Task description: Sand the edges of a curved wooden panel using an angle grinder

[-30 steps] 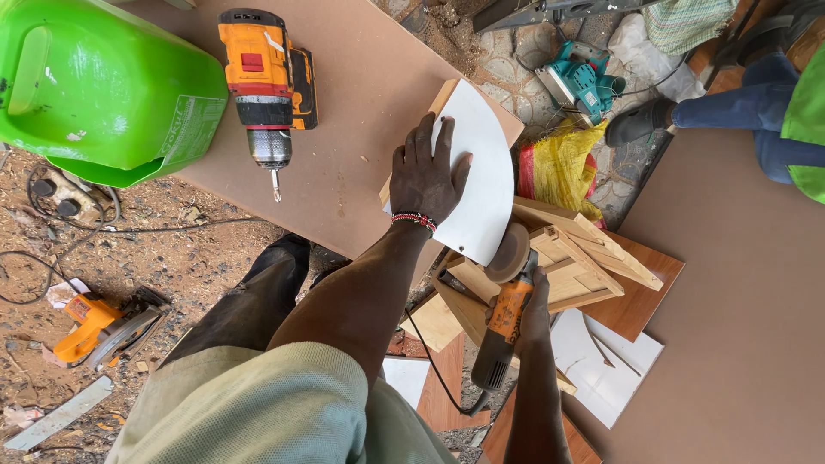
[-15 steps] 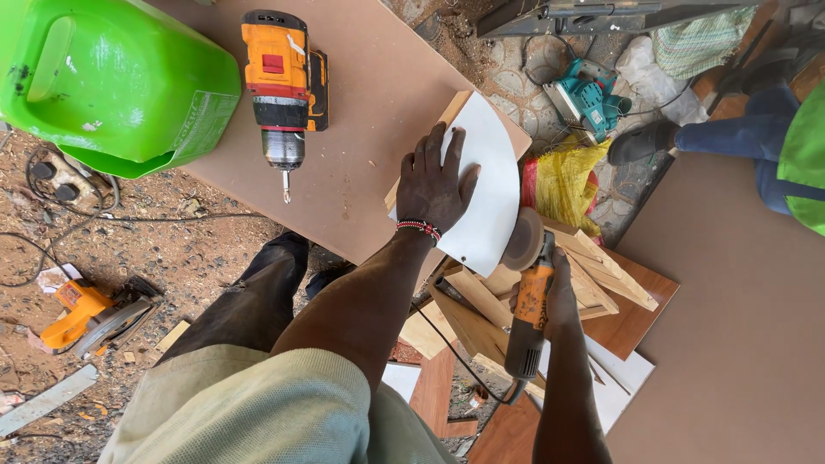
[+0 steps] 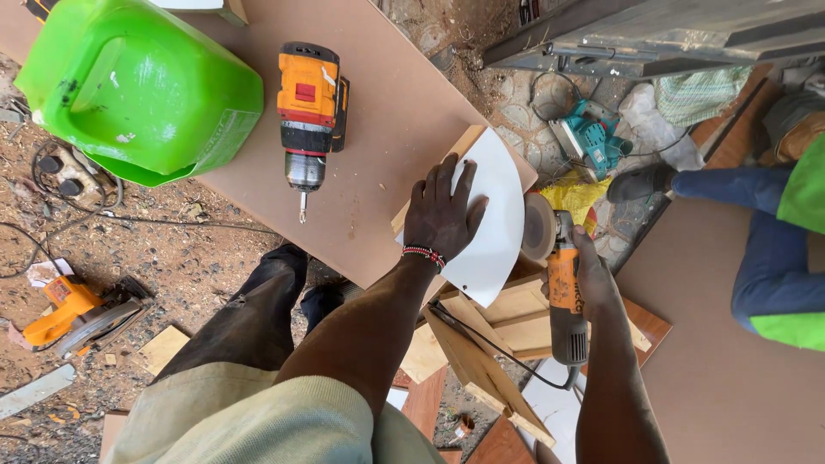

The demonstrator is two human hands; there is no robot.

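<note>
At centre frame the left hand (image 3: 443,215) lies flat, fingers spread, pinning the white curved panel (image 3: 494,215) on the brown board (image 3: 378,103). At 3 o'clock the right hand (image 3: 593,279) grips the orange angle grinder (image 3: 563,288), disc at the panel's edge. Risk: the disc grabs, the panel jumps towards those fingers. Cordless drill (image 3: 309,112) at 11 o'clock; offcuts (image 3: 481,361) crowd 6 o'clock.

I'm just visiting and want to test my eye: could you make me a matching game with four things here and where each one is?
Things:
1. green plastic container
2. cordless drill
3. white curved panel
4. angle grinder

Places:
A. gripped in the right hand
B. pressed flat under the left hand
C. far left end of the brown board
D. lying on the board, bit toward the person

Pairs: 1-C, 2-D, 3-B, 4-A
</note>
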